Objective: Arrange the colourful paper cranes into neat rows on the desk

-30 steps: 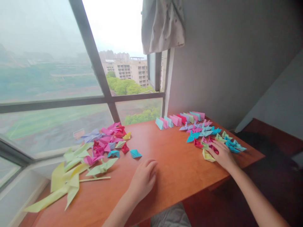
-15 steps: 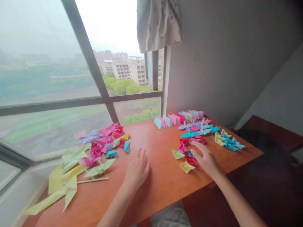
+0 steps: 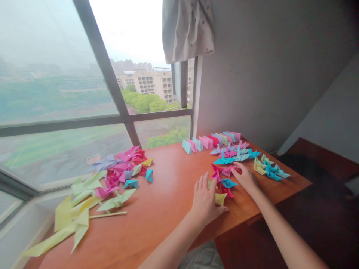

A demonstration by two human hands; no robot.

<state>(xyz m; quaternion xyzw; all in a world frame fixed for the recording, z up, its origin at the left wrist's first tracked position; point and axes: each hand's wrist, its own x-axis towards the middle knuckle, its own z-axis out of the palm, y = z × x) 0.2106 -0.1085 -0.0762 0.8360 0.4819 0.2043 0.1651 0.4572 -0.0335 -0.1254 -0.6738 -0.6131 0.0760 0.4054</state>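
My left hand has its fingers spread at the left side of a group of folded paper boats. It partly covers a yellow paper boat and a green one behind the fingers. My right hand reaches to the far right of that group, thumb and fingers apart beside a red paper boat; whether it touches the boat I cannot tell. Between the hands lie a blue paper boat, a pink one and more red ones.
Folded paper cards stand in a row at the table's back, with paper cranes before them. More boats lie right. At left are pinwheels and other folded papers beside the window. The table has a near edge.
My left hand has moved right across the table to the boats. My right hand has shifted slightly right and away from me, uncovering the blue boat.
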